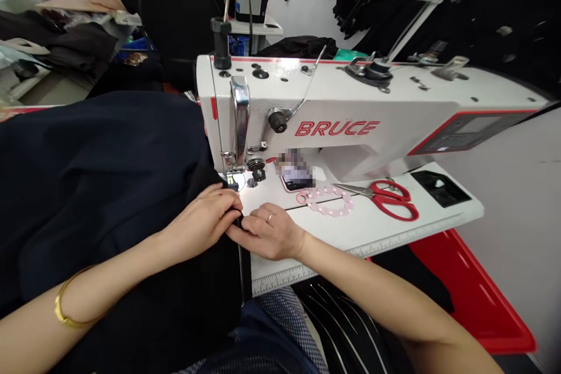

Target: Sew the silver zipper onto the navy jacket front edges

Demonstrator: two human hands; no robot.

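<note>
Both my hands meet at the edge of a dark fabric piece (123,163), just in front of the needle area of a white sewing machine (333,105). My left hand (210,216) pinches the black edge, its fingertips close to the presser foot. Facing it, my right hand (269,231), with a ring on one finger, grips the same edge between thumb and fingers. A small fold of black cloth shows between the two hands. The rest of the fabric spreads left over the table and hangs down toward my lap.
Red-handled scissors (390,198), a pink beaded bracelet (331,201) and a phone (295,172) lie on the machine bed. A black tray (440,188) is set at its right end. Below stands a red bin (477,292). A person in black (175,6) works behind the machine.
</note>
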